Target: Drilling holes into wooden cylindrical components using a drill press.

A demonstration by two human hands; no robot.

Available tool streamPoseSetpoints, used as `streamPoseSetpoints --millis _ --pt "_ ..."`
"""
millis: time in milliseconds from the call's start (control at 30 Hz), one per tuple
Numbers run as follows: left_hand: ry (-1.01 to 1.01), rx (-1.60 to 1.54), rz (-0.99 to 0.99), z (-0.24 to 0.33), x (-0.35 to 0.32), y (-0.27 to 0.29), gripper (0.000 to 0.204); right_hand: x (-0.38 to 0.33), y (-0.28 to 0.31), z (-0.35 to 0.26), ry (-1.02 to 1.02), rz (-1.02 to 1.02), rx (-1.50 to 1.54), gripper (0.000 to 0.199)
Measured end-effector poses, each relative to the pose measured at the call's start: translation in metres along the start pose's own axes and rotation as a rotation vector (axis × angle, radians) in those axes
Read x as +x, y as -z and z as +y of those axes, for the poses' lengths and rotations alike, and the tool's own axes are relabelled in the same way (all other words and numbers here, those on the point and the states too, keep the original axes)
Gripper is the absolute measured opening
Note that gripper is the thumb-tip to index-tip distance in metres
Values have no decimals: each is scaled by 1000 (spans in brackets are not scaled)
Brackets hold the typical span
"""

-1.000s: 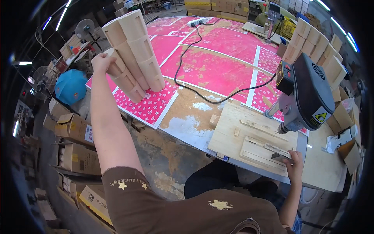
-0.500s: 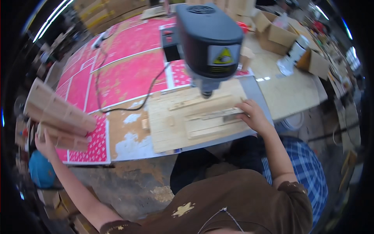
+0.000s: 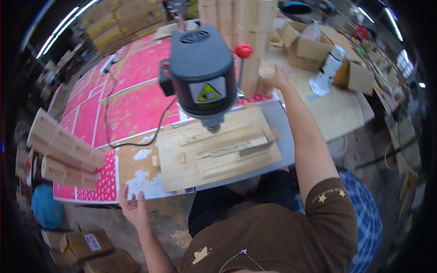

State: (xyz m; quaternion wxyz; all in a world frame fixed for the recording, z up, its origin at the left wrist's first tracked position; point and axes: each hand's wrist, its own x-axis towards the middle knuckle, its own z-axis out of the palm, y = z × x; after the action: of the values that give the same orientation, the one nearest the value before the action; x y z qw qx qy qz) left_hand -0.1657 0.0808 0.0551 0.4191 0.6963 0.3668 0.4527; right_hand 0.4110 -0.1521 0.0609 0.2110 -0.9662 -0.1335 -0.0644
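My left hand [image 3: 131, 210] hovers just off the table's front edge, palm up, fingers spread and holding nothing. Stretched forward to the right of a dark grey drill press [image 3: 200, 68], my right hand [image 3: 277, 79] has its fingers around a light wooden block [image 3: 266, 71] beside taller block stacks; its grip is partly hidden. Under the drill chuck [image 3: 212, 125] lies a plywood board [image 3: 175, 173] with wooden strips [image 3: 236, 161] fixed on it, and no block sits between them. At the left, wooden blocks with slots stand in a tall stack [image 3: 68, 139] and a shorter one [image 3: 68, 173].
Behind the press rise tall block stacks [image 3: 255, 45]. A red-knobbed lever [image 3: 243, 51] sticks out near my right arm. A black cord [image 3: 132, 144] crosses the pink table covering [image 3: 136, 104]. An open carton [image 3: 305, 48] and a white bottle-like object [image 3: 327, 70] stand at right.
My left hand has left the left stack and come back toward me, opening. My right hand has gone from the strips on the board to the block beside the press. The view has shifted.
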Motion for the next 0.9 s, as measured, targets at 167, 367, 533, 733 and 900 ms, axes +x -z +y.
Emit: streamPoseSetpoints --millis 167,367,533,733,900 --pt "27 -57 -104 21 -26 -27 45 2 -48 53 132 146 168 77" --pt "-200 -83 -141 52 -41 -63 44 -51 -13 106 -70 305 338 77" --pt "-528 -147 -289 92 -41 -105 49 -176 94 63 -239 10 1490 68" --pt "-695 -356 -442 148 -60 -152 67 -287 108 -25 186 -278 1769 71" --pt "-392 -315 -338 136 -67 -144 80 -338 83 -82 172 -481 1690 77"
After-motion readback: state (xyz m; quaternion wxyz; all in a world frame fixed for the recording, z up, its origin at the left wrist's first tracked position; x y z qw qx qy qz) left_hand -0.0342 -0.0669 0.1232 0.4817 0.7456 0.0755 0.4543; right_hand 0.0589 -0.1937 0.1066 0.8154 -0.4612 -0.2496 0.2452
